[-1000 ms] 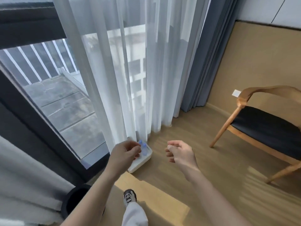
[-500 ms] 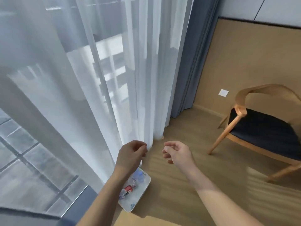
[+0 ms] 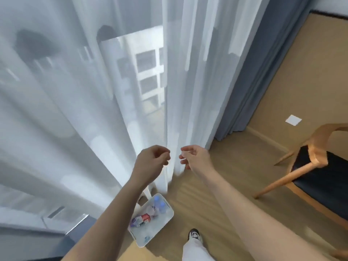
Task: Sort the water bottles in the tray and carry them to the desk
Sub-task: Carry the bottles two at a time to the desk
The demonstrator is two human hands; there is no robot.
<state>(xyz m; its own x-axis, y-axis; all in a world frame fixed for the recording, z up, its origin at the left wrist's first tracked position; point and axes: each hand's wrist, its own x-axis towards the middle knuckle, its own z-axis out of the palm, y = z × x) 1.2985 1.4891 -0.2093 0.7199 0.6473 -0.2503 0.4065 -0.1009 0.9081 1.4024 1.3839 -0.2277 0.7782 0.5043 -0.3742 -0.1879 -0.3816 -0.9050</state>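
Two hands: left hand (image 3: 152, 160) and right hand (image 3: 194, 157), raised side by side, fingers loosely curled, empty, against the sheer curtain (image 3: 94, 110).
Tray (image 3: 165, 219): white, on the floor (image 3: 207, 204) below and slightly left of the hands, at the curtain hem.
Long axis: tray runs from near-left to far-right.
Bottles (image 3: 141, 219): several lying jumbled inside, one red-labelled, blue caps at the far end.
Nearer hand: left, judged; its forearm crosses the tray's left edge.
Edges: curtain folds overhang the tray's far left corner.
Open room: bare floor to the right; shoe (image 3: 194, 234) just beside; chair (image 3: 308, 178) well apart.
Bench: not in view.
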